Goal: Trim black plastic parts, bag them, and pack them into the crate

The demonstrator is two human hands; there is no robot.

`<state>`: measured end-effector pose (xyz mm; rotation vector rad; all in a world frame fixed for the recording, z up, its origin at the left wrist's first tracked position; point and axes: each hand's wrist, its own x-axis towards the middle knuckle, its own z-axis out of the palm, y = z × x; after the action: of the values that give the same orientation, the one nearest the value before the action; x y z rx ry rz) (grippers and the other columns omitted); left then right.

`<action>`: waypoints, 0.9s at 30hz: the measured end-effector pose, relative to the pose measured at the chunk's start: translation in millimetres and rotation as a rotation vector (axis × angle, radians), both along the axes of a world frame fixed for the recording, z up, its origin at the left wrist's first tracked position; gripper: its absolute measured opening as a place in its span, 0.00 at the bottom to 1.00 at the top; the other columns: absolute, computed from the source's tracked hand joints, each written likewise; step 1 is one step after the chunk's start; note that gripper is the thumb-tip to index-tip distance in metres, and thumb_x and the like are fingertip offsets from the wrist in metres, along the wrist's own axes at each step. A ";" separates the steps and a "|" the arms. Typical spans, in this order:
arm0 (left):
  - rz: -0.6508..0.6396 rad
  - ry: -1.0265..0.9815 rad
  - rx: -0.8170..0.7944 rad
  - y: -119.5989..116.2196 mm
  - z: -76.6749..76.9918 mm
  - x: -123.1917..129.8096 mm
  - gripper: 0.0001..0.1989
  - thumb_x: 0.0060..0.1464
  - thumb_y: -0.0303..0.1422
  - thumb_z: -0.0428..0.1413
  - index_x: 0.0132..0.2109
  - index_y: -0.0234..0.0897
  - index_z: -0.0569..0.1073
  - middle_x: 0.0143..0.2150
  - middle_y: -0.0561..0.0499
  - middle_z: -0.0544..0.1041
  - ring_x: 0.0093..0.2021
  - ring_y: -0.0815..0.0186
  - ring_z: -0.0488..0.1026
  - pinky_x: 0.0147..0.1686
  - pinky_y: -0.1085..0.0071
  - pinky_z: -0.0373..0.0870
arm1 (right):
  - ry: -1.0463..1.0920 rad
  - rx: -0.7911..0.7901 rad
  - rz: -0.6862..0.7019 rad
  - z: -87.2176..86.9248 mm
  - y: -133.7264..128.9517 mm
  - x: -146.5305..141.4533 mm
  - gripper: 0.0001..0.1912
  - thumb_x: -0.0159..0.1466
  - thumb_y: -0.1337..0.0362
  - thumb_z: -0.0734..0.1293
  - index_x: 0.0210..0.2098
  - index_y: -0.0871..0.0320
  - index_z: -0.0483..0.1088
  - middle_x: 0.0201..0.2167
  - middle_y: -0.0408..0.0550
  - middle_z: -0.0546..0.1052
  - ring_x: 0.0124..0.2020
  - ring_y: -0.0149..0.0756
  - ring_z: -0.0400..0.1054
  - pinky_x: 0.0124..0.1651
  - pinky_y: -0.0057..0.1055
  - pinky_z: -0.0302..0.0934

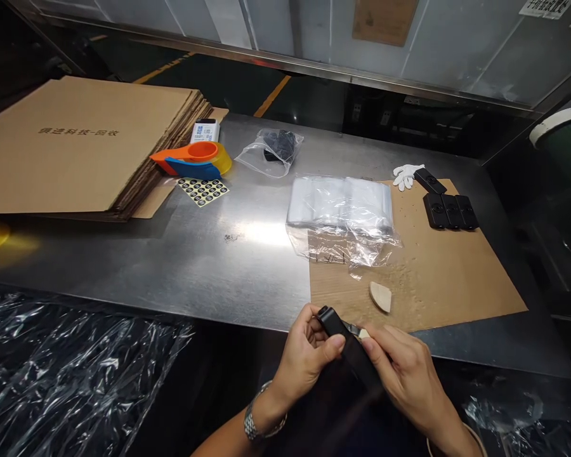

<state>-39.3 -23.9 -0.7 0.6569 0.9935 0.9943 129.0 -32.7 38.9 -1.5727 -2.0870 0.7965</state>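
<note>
My left hand (304, 352) grips a long black box-shaped part (345, 343) near its upper end, thumb on the near face. The part is tilted, just in front of the table's front edge. My right hand (402, 362) is closed around a small tool with a metal blade (352, 329); its handle is mostly hidden by the fingers. That blade lies against or very close to the far side of the black part; contact cannot be made out. A pale wedge-shaped block (380, 297) rests just beyond, on a flat cardboard sheet (457, 279).
Several black parts (450, 211) and a white glove (406, 176) lie at the right. Clear plastic bags (340, 203) overlap the cardboard. Farther left are a bagged black item (280, 147), a tape dispenser (190, 158), a sticker sheet (203, 190) and stacked cardboard (85, 146).
</note>
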 end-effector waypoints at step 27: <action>0.192 -0.222 -0.278 11.1 -14.7 -7.2 0.19 0.48 0.36 0.60 0.46 0.35 0.65 0.30 0.51 0.75 0.28 0.66 0.74 0.27 0.72 0.73 | -0.167 0.062 -0.366 -63.9 27.0 40.6 0.19 0.66 0.55 0.54 0.44 0.56 0.71 0.34 0.47 0.77 0.28 0.33 0.69 0.27 0.25 0.58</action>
<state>-46.5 -12.8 -15.5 0.2182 0.9865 1.0472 169.6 -5.6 -25.0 -1.9642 -1.8269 0.4814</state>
